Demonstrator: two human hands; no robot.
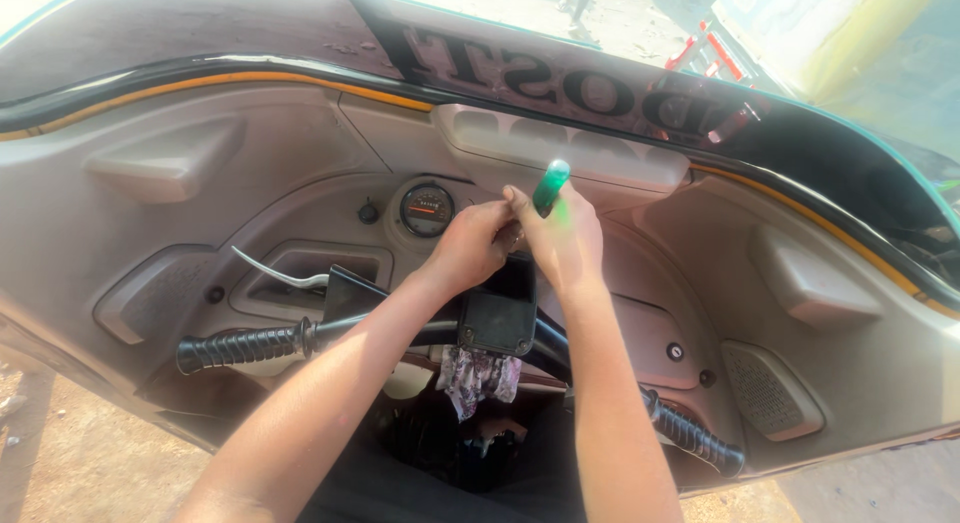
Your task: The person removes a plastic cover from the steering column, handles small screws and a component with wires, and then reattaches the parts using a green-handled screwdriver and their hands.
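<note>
Rag (478,375): a patterned cloth, soft and crumpled, is hanging in a bunch under the handlebar's middle, nearest of all.
Handlebar (400,330): a dark metal bar is running left to right; its left grip (238,348) and right grip (693,438) are black ribbed rubber, cylindrical.
Switch box (497,318): a black, squarish plastic housing with a matte face is sitting on the bar's centre, just below both hands.
Lever (278,274): a thin, curved, shiny metal piece is pointing left, above the left grip.
Left hand (468,245): it is reaching in from the near left, its fingers curled and pressed together against the right hand; what they are pinching, I cannot tell.
Right hand (562,241): its fingers are wrapping tight around the lower part of the tool's handle.
Screwdriver (549,186): a translucent green plastic handle, rounded at the top, is sticking up and tilting slightly right out of the right fist; the shaft and tip are hidden behind the fingers.
Gauge (427,210): a small round dial with a dark face is lying just left of the hands.
Dashboard (180,223): smooth beige moulded plastic with recessed pockets is spanning the far side.
Windscreen (620,23): dusty glass is curving across the far edge.
</note>
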